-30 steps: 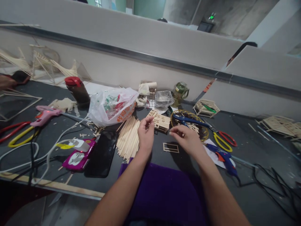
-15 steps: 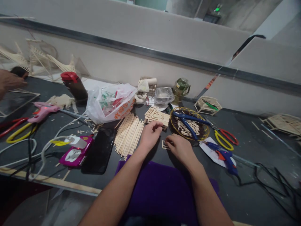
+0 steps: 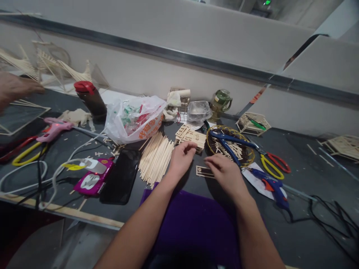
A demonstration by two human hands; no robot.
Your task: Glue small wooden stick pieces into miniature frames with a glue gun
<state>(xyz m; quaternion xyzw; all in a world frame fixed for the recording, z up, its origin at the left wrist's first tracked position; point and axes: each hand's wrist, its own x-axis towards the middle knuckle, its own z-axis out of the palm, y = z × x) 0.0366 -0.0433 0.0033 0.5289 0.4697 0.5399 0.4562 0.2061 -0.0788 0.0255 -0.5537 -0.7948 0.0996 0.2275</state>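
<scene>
My left hand is curled, thumb and fingertips together, beside a small wooden stick model. Anything between those fingertips is too small to make out. My right hand hovers at the right part of a small flat rectangular frame of thin sticks, its fingers bent and pinched; what they hold, if anything, is hidden. Part of the frame lies under that hand. Left of my left hand is a pile of thin wooden sticks. Beyond my right hand stands a round basket with short stick pieces and blue-handled cutters.
A blue glue gun and red-yellow pliers lie to the right. On the left are a phone, a purple power strip, a pink glue gun and a plastic bag. Another person's hand is at far left.
My right hand has shifted right, uncovering more of the small stick frame. My left hand stays by the stick model. The view has tilted slightly, and the other person's hand has moved right.
</scene>
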